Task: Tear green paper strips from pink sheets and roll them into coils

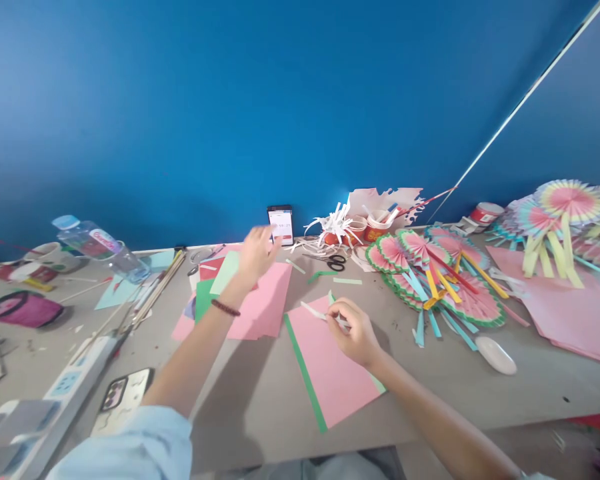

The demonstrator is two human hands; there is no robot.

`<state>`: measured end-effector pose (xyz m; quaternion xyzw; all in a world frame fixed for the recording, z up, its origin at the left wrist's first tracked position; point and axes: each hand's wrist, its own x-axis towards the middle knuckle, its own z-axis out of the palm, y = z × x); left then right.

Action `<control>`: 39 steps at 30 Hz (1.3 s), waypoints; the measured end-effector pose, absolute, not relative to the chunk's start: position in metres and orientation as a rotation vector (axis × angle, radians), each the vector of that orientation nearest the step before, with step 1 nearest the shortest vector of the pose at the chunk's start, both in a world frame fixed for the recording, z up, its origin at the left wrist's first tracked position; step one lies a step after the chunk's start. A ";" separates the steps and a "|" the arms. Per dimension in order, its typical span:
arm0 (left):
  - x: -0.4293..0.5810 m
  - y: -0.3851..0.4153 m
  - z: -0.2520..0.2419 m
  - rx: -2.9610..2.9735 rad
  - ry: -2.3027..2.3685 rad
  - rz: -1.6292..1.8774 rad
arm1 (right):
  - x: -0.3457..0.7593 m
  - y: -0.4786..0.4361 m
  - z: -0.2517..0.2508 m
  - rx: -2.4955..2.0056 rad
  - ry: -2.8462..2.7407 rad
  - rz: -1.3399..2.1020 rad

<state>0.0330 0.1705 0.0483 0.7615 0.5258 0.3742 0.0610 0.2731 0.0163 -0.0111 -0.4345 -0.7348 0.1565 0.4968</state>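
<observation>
My left hand (258, 253) is raised with its fingers apart, just in front of a phone (281, 225) that leans upright against the blue wall. It holds nothing. My right hand (351, 331) is closed on a thin white strip (313, 311), whose end sticks out to the left of the fingers. Below this hand lies a pink sheet (325, 380) with green strips along its left and right edges. To its left are more pink sheets (263, 310) and green sheets (203, 299), partly behind my left forearm.
Black-handled scissors (335, 263) and paper cups (377, 225) stand or lie near the wall. Folded paper fans (423, 250) and a white mouse (496, 355) are on the right. A bottle (100, 245), a power strip (75, 380) and another phone (123, 400) are on the left.
</observation>
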 end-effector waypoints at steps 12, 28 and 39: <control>0.094 0.039 -0.028 0.933 0.915 1.198 | 0.270 0.014 -0.008 -1.024 -1.707 0.473; 0.099 0.029 -0.035 1.188 1.084 1.314 | 0.267 0.018 -0.016 -1.106 -1.695 0.557; 0.101 0.027 -0.035 1.267 1.098 1.348 | 0.266 0.017 -0.019 -1.144 -1.737 0.441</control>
